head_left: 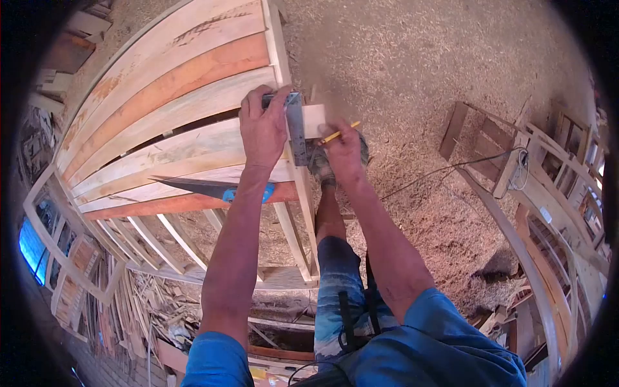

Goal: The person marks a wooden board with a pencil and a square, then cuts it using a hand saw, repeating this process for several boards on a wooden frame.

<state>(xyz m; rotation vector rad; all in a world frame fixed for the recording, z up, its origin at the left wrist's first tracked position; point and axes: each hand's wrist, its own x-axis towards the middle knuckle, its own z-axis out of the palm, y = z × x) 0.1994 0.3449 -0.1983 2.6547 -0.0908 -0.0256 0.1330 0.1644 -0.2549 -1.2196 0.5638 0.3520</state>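
Observation:
My left hand (263, 132) grips the stock of a metal try square (296, 126), its fingers wrapped over the dark end. The square's blade lies across a pale wooden slat (314, 117) that juts past the frame's edge. In my right hand (345, 151) a yellow pencil (338, 133) is pinched, close to the slat's lower edge and just right of the blade. Under my left forearm a handsaw (206, 188) with a blue handle rests on the boards. The slatted wooden frame (193, 97) has pale and reddish boards, with a dark gap between two of them.
Sawdust (412, 77) covers the ground. At the right stand wooden frames (480, 138) with a dark cable (451, 168) running to them. Scrap wood strips (138, 303) are heaped at the lower left. My foot (322, 169) is below the slat.

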